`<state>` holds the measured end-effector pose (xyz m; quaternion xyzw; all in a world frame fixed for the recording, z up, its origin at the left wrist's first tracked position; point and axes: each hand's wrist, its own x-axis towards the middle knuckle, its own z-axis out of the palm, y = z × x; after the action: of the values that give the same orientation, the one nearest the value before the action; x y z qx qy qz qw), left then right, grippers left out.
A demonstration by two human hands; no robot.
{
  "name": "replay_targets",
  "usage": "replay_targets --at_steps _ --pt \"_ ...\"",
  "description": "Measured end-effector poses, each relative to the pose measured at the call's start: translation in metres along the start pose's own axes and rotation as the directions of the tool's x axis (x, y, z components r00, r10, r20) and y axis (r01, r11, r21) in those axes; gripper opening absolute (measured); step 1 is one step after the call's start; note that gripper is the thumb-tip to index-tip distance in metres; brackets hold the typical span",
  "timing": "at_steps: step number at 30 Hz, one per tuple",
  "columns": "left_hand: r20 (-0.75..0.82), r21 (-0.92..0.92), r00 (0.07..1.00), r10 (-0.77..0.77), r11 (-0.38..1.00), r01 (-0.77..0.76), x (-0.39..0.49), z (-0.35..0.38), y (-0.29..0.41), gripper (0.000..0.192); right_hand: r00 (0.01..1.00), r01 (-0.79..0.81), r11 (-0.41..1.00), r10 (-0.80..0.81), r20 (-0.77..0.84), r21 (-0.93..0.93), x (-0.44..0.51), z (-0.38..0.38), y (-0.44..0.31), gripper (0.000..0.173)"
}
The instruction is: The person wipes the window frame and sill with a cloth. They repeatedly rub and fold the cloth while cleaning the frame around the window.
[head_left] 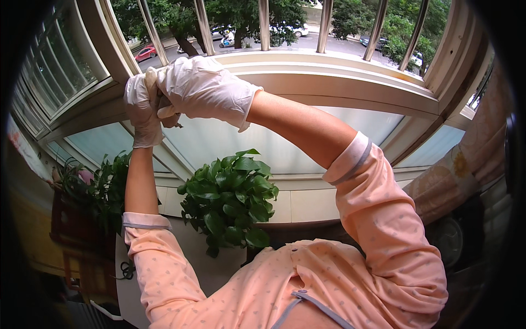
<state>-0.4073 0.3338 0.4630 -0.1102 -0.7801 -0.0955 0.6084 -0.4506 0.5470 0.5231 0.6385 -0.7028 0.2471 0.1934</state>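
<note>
Both my hands wear thin white gloves and meet at the upper left, in front of the window frame (296, 92). My left hand (141, 109) is upright with its fingers curled. Against it from the right lies my right hand (199, 84), bent over with its fingers toward the left one. A small brownish piece of something, perhaps cloth (170, 120), shows beneath my right hand, between the two; which hand grips it, I cannot tell. Below them, a bushy potted plant with glossy green leaves (234, 197) stands by the tiled sill (310, 205).
Metal window bars (264, 24) stand beyond the frame, with trees and a street outside. An angled window pane (65, 61) is at left. More leafy plants (100, 189) stand below it. A patterned curtain (460, 177) hangs at right. Black-handled scissors (127, 270) lie near my left sleeve.
</note>
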Motion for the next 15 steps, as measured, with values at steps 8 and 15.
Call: replay_targets --at_steps 8,15 --pt "-0.07 0.071 0.988 0.141 0.988 -0.136 0.002 0.015 0.035 0.032 0.972 0.099 0.973 -0.139 -0.191 -0.207 -0.043 -0.023 0.006 0.021" --pt "0.163 0.054 0.908 0.387 0.915 -0.4 0.018 0.067 0.154 0.037 0.987 -0.159 0.943 0.145 -0.068 -0.294 -0.156 -0.101 0.016 0.034"
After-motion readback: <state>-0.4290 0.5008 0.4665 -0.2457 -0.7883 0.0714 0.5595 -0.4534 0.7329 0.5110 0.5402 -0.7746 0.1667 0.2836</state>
